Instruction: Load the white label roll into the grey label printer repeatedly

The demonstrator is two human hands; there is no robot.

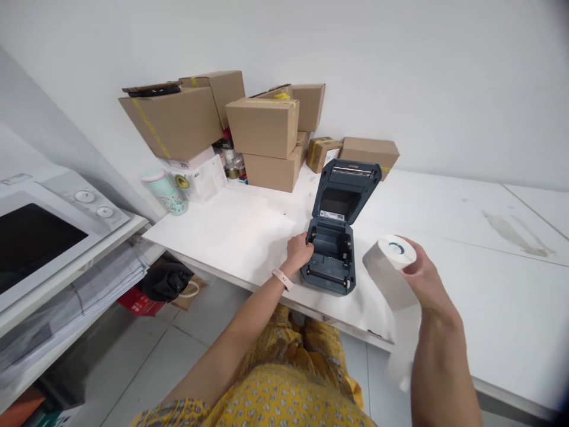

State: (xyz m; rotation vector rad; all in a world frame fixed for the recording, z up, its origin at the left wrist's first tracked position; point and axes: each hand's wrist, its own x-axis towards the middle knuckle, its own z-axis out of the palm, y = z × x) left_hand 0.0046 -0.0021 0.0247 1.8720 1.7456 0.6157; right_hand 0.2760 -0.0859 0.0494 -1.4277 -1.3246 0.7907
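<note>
A dark grey label printer [331, 255] stands on the white table with its lid [347, 191] raised. Its inner bay shows no roll. My left hand [299, 251] grips the printer's left edge, thumb over the rim. To the right of the printer, my right hand [420, 270] holds a white label roll [386, 267] above the table, fingers around its far side. A loose strip of labels [405, 338] hangs from the roll past the table's front edge.
Cardboard boxes [262, 127] are stacked against the wall, with smaller ones behind the printer. A mint tumbler [165, 193] stands at the table's left end beside a white box [202, 178]. A white microwave [57, 222] sits on a shelf at far left.
</note>
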